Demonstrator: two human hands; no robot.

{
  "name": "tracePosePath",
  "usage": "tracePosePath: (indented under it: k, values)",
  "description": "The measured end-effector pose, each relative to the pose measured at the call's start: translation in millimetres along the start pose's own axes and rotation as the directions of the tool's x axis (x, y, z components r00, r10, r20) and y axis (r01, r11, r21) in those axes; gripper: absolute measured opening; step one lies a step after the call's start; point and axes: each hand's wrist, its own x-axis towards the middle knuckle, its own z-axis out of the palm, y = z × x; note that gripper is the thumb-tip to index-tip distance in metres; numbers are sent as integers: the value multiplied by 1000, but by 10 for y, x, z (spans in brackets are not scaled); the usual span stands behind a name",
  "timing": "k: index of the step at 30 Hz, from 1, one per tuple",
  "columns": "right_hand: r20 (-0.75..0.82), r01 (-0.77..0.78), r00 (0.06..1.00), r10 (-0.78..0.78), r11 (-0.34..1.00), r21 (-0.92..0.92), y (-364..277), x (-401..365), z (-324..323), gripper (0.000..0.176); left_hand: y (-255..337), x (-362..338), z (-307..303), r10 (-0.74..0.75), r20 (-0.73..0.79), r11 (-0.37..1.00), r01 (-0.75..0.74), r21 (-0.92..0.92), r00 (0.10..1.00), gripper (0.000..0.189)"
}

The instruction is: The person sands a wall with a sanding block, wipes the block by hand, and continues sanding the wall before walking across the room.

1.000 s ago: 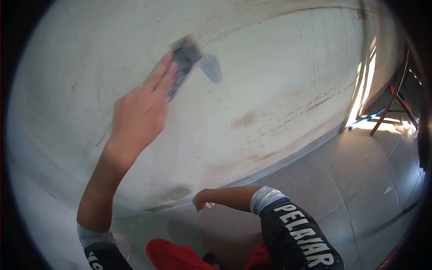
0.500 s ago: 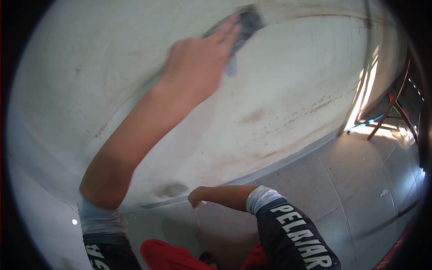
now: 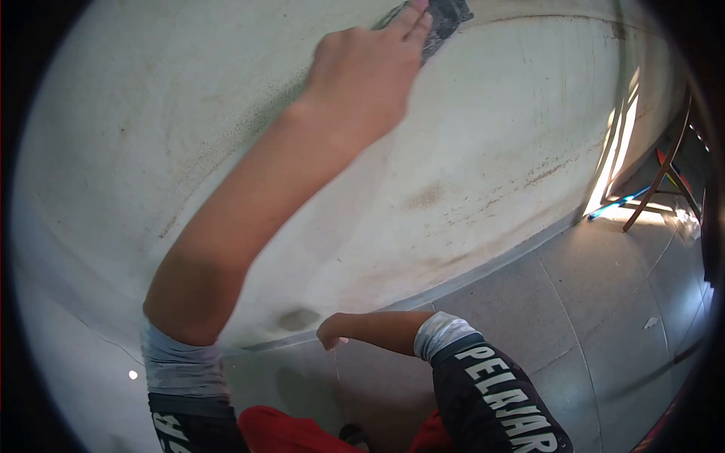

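My left hand reaches up to the wall at the top of the view. Its fingers press a dark grey, dusty sheet that looks like sandpaper against the pale surface. Part of the sheet lies hidden under the hand. Low down, close to the foot of the wall, my right hand hangs bent at the wrist. Its fingers are mostly out of sight, and nothing is seen in it.
Brown stains and scuffs mark the wall. Grey floor tiles meet it along a baseboard strip. To the right stand thin brown legs of a piece of furniture, with a blue stick beside them. My red-clothed knee shows below.
My left hand has slid up and to the right along the wall with the grey sandpaper. My right hand has hardly moved.
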Motion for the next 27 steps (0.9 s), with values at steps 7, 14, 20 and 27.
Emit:
tracePosePath:
  k: [7, 14, 20, 27]
  values:
    - [-132, 156, 978, -164, 985, -69, -99, -562, -163, 41, -448, -864, 437, -30, -191, 995, 12, -94, 981, 65]
    - [-56, 56, 997, -56, 998, -2, 109, 194, 64, 39, -22, 130, 8, 101, -384, 991, -128, -46, 918, 62]
    - [-148, 156, 976, -157, 988, -19, -114, -349, -85, 41, -134, -287, 284, 36, -303, 987, -82, -141, 952, 64]
    - [-188, 222, 958, -218, 975, -2, 126, -389, -166, 44, -269, -558, 337, 37, -173, 994, -55, -99, 984, 67]
